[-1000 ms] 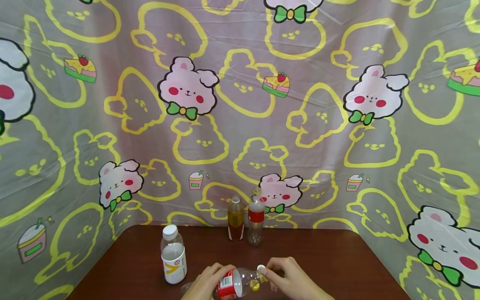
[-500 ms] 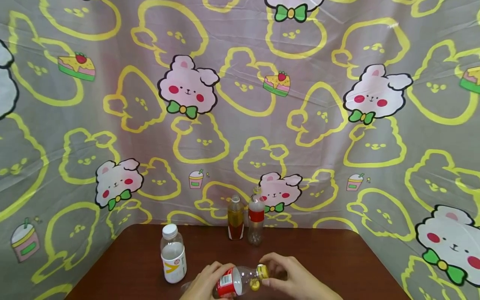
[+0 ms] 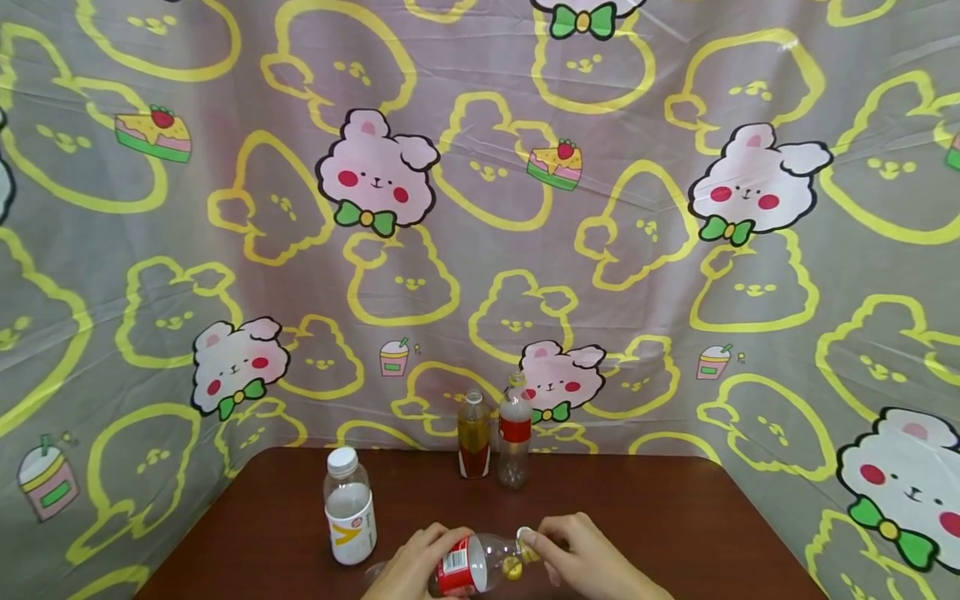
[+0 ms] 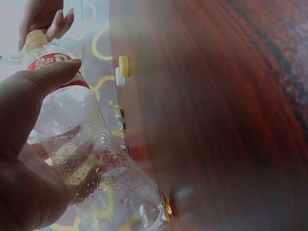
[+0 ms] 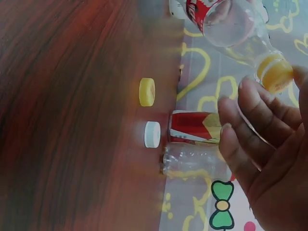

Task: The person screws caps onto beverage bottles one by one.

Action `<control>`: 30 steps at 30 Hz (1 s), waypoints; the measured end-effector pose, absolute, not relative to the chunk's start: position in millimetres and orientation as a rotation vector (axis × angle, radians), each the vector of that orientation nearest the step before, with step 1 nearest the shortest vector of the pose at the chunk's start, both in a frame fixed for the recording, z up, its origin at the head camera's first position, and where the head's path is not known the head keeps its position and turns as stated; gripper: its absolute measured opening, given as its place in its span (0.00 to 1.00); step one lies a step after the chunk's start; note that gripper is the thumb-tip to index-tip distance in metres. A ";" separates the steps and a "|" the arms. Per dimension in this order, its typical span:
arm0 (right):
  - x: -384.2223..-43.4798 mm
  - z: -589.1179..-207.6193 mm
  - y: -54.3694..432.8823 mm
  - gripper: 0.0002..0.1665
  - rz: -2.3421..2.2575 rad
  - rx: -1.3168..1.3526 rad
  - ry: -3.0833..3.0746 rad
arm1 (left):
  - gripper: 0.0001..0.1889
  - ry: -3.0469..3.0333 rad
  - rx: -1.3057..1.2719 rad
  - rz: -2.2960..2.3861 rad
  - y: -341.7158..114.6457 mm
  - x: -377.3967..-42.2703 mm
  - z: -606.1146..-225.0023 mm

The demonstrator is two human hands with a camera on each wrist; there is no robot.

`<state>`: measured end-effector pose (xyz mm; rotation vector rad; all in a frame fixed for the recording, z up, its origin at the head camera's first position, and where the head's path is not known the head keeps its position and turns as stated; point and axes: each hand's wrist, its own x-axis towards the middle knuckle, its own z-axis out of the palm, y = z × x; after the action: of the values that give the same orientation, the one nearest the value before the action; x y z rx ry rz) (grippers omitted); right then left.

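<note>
My left hand (image 3: 412, 567) grips a clear plastic bottle (image 4: 96, 144) with a red label (image 3: 455, 567); droplets cling inside it. The bottle leans sideways, its neck toward my right hand (image 3: 588, 558). Thumb and forefinger of that hand pinch the yellow cap (image 5: 274, 73) on the neck, while the other fingers spread away from it in the right wrist view. On the table near the neck lie a loose yellow cap (image 5: 147, 92) and a white cap (image 5: 152, 134), side by side. My left palm and label hide part of the bottle in the head view.
A bottle (image 3: 350, 521) with a white label and white cap stands at the left. Farther back, an amber-looking bottle (image 3: 474, 437) and a clear red-labelled bottle (image 3: 514, 442) stand together. A patterned curtain (image 3: 480, 250) encloses the brown table (image 3: 637, 500).
My right hand opened its fingers around the cap half a second ago and now pinches it again, turned as before. The left hand keeps its grip on the bottle.
</note>
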<state>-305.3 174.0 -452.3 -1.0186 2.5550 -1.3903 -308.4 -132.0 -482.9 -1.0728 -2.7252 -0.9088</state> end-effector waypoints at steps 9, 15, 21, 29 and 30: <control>-303.6 -445.9 181.1 0.16 -1.373 -1.085 2.517 | 0.37 -2.709 -1.045 -0.906 -131.9 -305.4 -482.5; -303.4 -441.1 182.5 0.15 -1.372 -1.218 2.512 | 0.37 -2.706 -1.038 -0.902 -132.4 -304.0 -480.6; -303.0 -442.9 179.0 0.07 -1.468 -1.201 2.484 | 0.37 -2.665 -1.064 -0.870 -132.9 -305.0 -481.7; -303.8 -447.8 171.5 0.19 -1.419 -1.087 2.593 | 0.36 -2.709 -1.054 -0.918 -133.3 -304.6 -481.3; -303.6 -447.3 171.4 0.20 -1.404 -1.087 2.614 | 0.37 -2.707 -1.054 -0.912 -133.4 -304.5 -481.0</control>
<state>-303.6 171.4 -447.3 -1.0865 2.6144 -1.4035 -304.5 -133.4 -481.0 -1.0537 -2.7065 -0.9123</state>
